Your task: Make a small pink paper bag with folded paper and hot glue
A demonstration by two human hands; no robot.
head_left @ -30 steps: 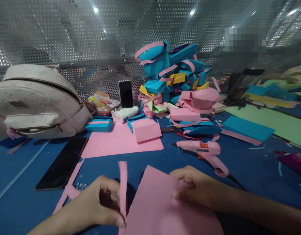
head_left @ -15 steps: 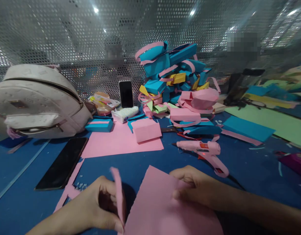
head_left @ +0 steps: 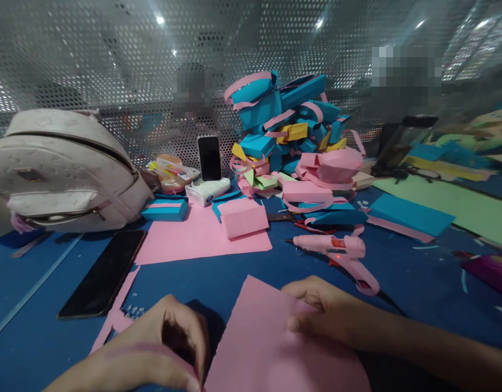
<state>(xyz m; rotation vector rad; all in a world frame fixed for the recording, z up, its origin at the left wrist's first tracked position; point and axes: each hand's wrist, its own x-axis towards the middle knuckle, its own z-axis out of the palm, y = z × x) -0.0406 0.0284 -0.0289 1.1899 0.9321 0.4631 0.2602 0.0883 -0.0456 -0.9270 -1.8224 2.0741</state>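
Observation:
A sheet of pink paper [head_left: 251,332] with a rough left edge is tilted up in front of me. My right hand [head_left: 316,305] grips it by its upper right side, thumb on the near face and fingers behind. At its lower left edge my left hand [head_left: 177,343] is closed in a pinch. From that pinch a narrow pink paper strip [head_left: 145,348], smeared by motion, lies back across the thumb side and wrist. The sheet's bottom runs out of view.
Beyond the sheet lie a pink glue gun [head_left: 332,247], a folded pink paper piece [head_left: 243,218] and a flat pink sheet [head_left: 173,242]. A black phone [head_left: 104,275] and white backpack [head_left: 71,169] are left. Paper boxes [head_left: 259,111] are piled behind; a purple object [head_left: 490,272] is right.
The pink strip stood upright from my left fingers and now falls back over my left hand and wrist. My right hand and the sheet have hardly moved.

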